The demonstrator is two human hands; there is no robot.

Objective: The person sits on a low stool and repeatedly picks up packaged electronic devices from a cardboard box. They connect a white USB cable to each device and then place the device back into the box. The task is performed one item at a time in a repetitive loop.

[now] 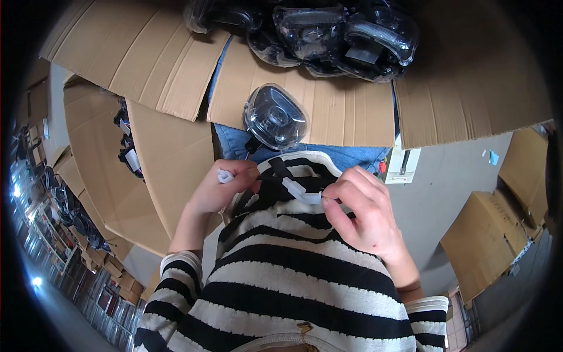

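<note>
In front of me a vehicle lamp (pixel 275 117) with a clear lens and black body lies at the front edge of the cardboard. A short dark lead comes off its lower left toward my left hand (pixel 220 186). That hand is closed on the lead, and a small white plastic connector (pixel 224 176) shows at its fingers. Over my striped top, my right hand (pixel 365 211) pinches the end of a white plug connector (pixel 302 192). A strip of black tape or sleeving (pixel 281 168) runs up from this connector. What lies inside the left fingers is hidden.
Several more clear-lens lamps (pixel 316 38) are heaped at the far side of the cardboard sheet (pixel 346 111). On the left, an open carton (pixel 99 158) has dark wired parts along its edge. Cardboard boxes (pixel 484 243) stand on the grey floor at right.
</note>
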